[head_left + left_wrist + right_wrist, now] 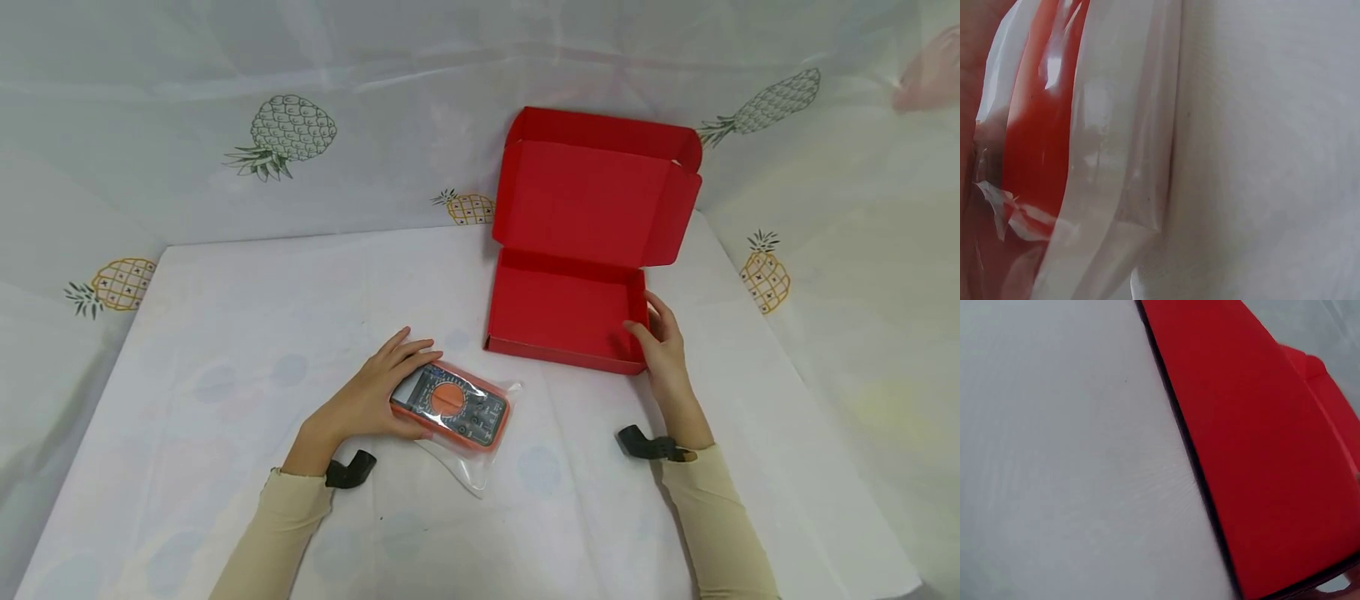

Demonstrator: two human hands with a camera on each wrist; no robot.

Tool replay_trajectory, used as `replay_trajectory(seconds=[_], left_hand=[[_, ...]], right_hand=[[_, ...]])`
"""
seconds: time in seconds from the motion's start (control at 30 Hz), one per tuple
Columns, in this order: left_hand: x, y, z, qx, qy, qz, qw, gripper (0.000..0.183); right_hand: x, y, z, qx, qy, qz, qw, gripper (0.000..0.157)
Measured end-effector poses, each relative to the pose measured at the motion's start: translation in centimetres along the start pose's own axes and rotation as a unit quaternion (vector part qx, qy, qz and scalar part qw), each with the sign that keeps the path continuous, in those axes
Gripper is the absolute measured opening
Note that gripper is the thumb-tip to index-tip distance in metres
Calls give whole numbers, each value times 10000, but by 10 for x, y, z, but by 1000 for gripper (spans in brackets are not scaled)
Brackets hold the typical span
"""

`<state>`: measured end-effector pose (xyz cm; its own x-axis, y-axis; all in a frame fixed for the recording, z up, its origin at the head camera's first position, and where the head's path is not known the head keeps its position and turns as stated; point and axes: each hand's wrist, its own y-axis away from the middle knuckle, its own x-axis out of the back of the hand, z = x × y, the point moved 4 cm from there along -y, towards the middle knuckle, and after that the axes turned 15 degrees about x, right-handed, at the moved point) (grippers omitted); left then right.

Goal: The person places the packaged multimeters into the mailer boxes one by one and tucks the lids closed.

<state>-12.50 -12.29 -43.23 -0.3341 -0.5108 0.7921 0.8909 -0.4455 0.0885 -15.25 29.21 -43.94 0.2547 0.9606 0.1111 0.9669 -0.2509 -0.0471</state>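
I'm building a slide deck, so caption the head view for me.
Left hand grips a multimeter in a clear bag; right hand holds an open red box by one side.

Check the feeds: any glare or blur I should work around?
Head view: small glints on the clear bag around the multimeter; left wrist: soft focus, bright highlight over the multimeter's red-orange side; right wrist: soft too, no strong glare on the red box.

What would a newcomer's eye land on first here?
The bright red box toward the back right of the white table, its lid raised and the right hand gripping its right wall. Next, the orange-edged meter in a clear bag, nearer and left of the box, held by the left hand.
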Motion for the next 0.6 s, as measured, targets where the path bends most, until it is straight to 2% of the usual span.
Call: replay_trajectory(seconds=[0.13,0.23,0.33,0.47,0.6], left_hand=[[0,0,0,-25,10,7,10000,100],[-1,0,0,-62,-93,37,9999,101],[-1,1,-1,-145,-306,100,9994,103],[0,1,0,-240,-503,190,9983,107],[-1,-1,1,-154,-531,242,9982,112]], right_hand=[[2,-2,6,-133,-1095,277,9935,58],[2,-2,11,-77,-1528,333,9877,57],[1,-1,15,-64,-1772,357,9835,57],[1,-1,16,47,-1750,359,9839,56],[2,-3,15,200,-1654,277,9856,57]])
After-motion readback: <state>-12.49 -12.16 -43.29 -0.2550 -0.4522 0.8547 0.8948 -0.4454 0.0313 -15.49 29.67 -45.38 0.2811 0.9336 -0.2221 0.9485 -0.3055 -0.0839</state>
